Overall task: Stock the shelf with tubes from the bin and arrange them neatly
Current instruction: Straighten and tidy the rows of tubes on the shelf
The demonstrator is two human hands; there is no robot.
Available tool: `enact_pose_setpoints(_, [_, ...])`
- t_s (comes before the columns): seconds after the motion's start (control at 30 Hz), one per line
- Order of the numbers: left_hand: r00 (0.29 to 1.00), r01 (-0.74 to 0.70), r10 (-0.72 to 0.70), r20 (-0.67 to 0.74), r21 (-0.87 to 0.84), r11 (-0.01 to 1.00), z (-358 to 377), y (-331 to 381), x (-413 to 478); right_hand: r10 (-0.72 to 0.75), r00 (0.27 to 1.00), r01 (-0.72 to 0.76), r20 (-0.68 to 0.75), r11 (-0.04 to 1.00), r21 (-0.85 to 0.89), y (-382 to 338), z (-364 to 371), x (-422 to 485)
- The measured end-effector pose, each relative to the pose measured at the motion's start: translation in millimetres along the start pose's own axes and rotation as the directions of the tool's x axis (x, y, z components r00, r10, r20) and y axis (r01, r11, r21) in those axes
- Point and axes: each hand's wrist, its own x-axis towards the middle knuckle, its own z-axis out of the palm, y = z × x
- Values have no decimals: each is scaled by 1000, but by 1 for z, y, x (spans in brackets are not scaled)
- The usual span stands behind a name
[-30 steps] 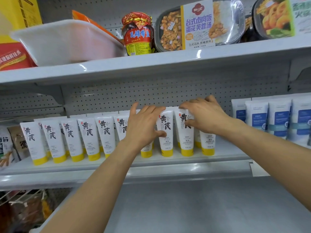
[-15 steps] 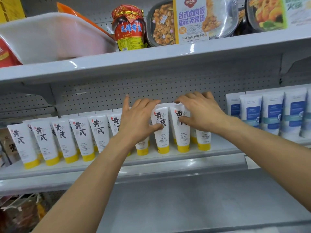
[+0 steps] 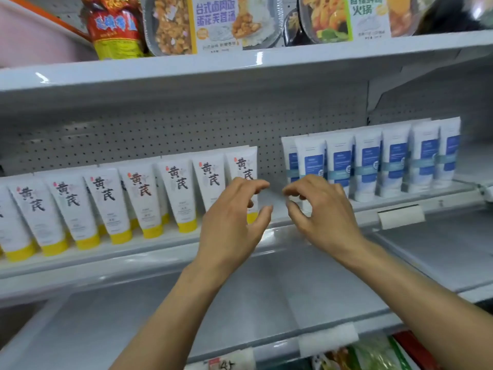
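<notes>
Pegboard-backed shelf (image 3: 170, 243): yellow-cap tubes (image 3: 176, 193) stand cap-down in a row along its front edge, from the left end to the middle. L hand (image 3: 234, 220) & R hand (image 3: 322, 212) hover at the row's right end, fingers loosely curled & apart, gripping nothing. Further right on the shelf stand blue-label tubes (image 3: 368, 166).

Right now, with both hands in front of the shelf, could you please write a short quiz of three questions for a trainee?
1. True or false: the left hand and the right hand both hold nothing.
2. The yellow-capped tubes stand: A) cap down; B) cap up; C) lying flat.
3. Fill in: the tubes right of the gap carry ____ labels.
Key: 1 true; 2 A; 3 blue.
</notes>
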Motion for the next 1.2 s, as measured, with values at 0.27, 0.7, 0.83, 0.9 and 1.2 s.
enact_pose_setpoints(0.27, [941, 333, -324, 101, -86, 939, 96, 54, 20, 184, 965, -194, 189, 980, 37, 114, -47, -19])
enact_pose_setpoints(0.7, [818, 542, -570, 76, 232, 808, 141, 57, 52, 77, 886, 5, 458, 985, -175, 137, -35, -11])
enact_pose_setpoints(0.83, [824, 532, -564, 48, 274, 801, 144, 57, 52, 67, 874, 39, 482, 978, -207, 137, -32, -8])
enact_pose_setpoints(0.9, [822, 537, -568, 44, 271, 799, 143, 55, 51, 68, 872, 44, 484, 975, -217, 137, -31, -8])
enact_pose_setpoints(1.2, [818, 548, -574, 41, 247, 799, 143, 52, 51, 50, 866, 33, 498, 987, -156, 137, -37, -9])
